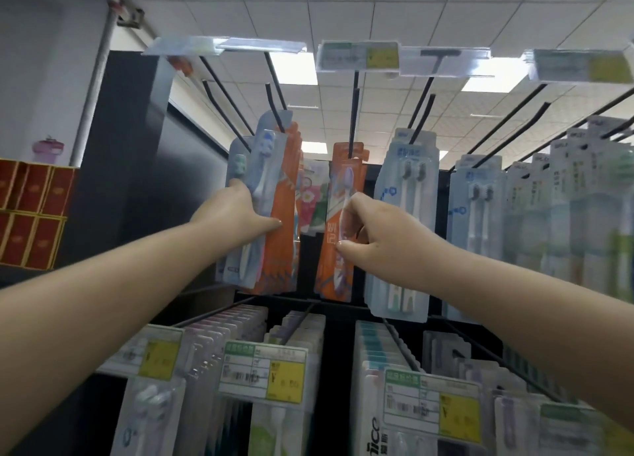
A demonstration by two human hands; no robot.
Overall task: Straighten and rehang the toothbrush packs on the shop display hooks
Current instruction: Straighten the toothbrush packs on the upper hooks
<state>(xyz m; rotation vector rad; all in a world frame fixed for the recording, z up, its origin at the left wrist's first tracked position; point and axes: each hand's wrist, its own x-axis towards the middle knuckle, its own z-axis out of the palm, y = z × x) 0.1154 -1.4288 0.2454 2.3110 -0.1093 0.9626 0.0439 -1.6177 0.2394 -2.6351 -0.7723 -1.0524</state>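
Nearest to me: lower rows of packs with yellow price tags point(285, 382), untouched, below both forearms.

Mid field, top row. My left hand point(236, 212) grips a bunch of packs hanging on the left hook point(274, 104): fingers wrapped round the far edge of the blue-grey pack point(262, 167), thumb pressed on the orange packs point(283, 195) behind it. The bunch tilts, bottom swung left. My right hand point(370, 229) pinches the front orange pack point(338, 222) on the middle hook point(353, 112), fingertips curled on its clear blister, thumb at its lower edge. That pack hangs roughly upright.

Judgement: step in hand is straightening, both stacks still on their hooks. Next move calls for squaring the left bunch so the hang-holes line up, then sliding it back along the hook; mixed blue and orange packs may need sorting.

Farther: pale blue twin packs point(408, 188) to the right, hanging orderly; ceiling panels beyond.
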